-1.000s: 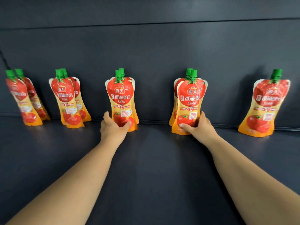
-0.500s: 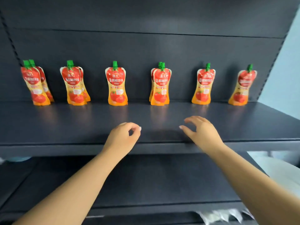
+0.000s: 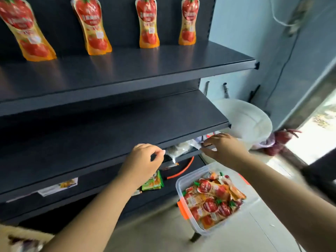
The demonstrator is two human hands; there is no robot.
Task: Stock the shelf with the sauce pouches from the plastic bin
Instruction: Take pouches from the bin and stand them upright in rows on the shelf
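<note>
Your hands have left shelved row and pulled back, view dropping to plastic bin. Left hand loosely curled, empty. Right hand spread, empty. Sauce pouches heaped in bin; top shelf partly stocked. Likely next: grab refill.

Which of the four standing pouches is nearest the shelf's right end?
The rightmost pouch on the top shelf. It stands last in the row, with only bare shelf between it and the end; the other three stand farther left.
</note>
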